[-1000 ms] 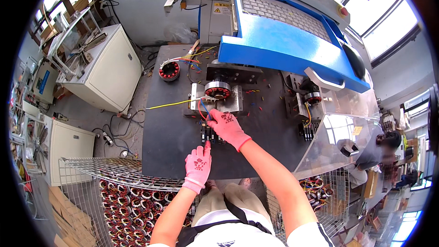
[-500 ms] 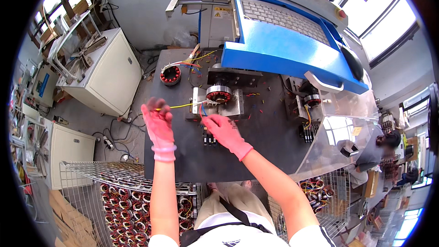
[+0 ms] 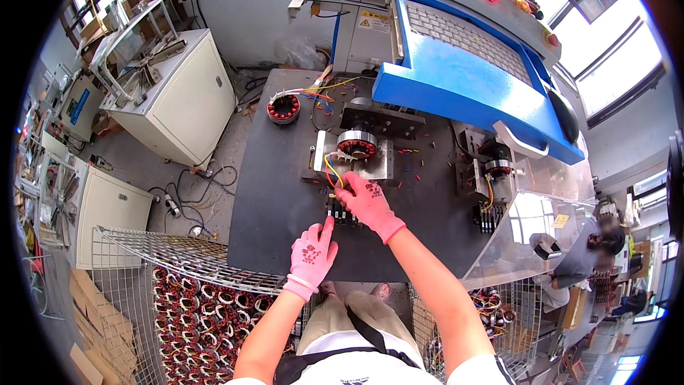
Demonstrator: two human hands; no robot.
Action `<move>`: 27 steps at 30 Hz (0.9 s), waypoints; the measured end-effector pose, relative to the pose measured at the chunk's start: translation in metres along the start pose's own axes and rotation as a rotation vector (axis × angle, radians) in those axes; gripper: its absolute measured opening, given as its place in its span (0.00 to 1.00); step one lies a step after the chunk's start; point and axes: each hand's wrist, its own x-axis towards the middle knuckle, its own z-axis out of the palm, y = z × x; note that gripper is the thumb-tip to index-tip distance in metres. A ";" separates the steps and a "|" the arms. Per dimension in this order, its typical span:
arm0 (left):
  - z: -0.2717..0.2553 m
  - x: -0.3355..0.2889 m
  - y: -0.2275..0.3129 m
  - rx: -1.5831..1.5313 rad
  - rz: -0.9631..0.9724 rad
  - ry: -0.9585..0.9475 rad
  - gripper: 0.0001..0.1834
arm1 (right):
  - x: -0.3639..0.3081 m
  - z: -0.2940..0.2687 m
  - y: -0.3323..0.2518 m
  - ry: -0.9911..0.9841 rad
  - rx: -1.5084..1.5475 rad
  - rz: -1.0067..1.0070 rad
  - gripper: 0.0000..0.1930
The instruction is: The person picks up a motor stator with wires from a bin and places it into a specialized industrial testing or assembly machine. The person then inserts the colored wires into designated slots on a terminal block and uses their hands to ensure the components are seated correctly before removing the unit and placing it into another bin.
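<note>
A motor stator [image 3: 356, 144] with red windings sits on a metal fixture [image 3: 385, 164] on the dark table. Yellow and red lead wires [image 3: 328, 165] loop from it toward me. My right hand [image 3: 369, 203], in a pink glove, is closed with its fingertips pinching the wire ends just above a row of small black clip terminals [image 3: 344, 217]. My left hand [image 3: 313, 255], also gloved, has its index finger stretched out, the tip touching the left end of these terminals. Nothing shows in its grasp. The wire tips are hidden by my right fingers.
Another stator [image 3: 283, 108] with loose leads lies at the back left. A second fixture [image 3: 496, 165] with its own stator stands right, near a clear plastic guard [image 3: 513, 235]. A blue machine cover [image 3: 463, 85] overhangs the back. Wire baskets [image 3: 192, 260] of stators sit below the front edge.
My left hand has let go of the yellow wire and come right and nearer, to the terminals. My right hand now holds wires bent toward the terminals. The view has shifted slightly.
</note>
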 end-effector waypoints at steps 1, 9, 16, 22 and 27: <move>0.003 0.000 -0.001 0.006 -0.004 -0.013 0.32 | -0.002 0.001 -0.004 -0.012 -0.006 0.010 0.08; 0.003 -0.002 0.000 0.010 -0.029 0.007 0.25 | -0.005 0.010 -0.010 0.019 -0.146 -0.036 0.08; 0.008 -0.004 -0.013 -0.412 -0.033 0.110 0.30 | -0.010 0.018 -0.001 0.059 -0.255 -0.097 0.10; 0.030 -0.005 -0.026 -0.767 -0.232 0.115 0.29 | -0.097 -0.075 -0.083 0.131 -0.268 -0.270 0.17; 0.034 -0.009 -0.035 -0.890 -0.423 0.101 0.24 | -0.212 -0.239 -0.106 0.779 -0.133 0.000 0.14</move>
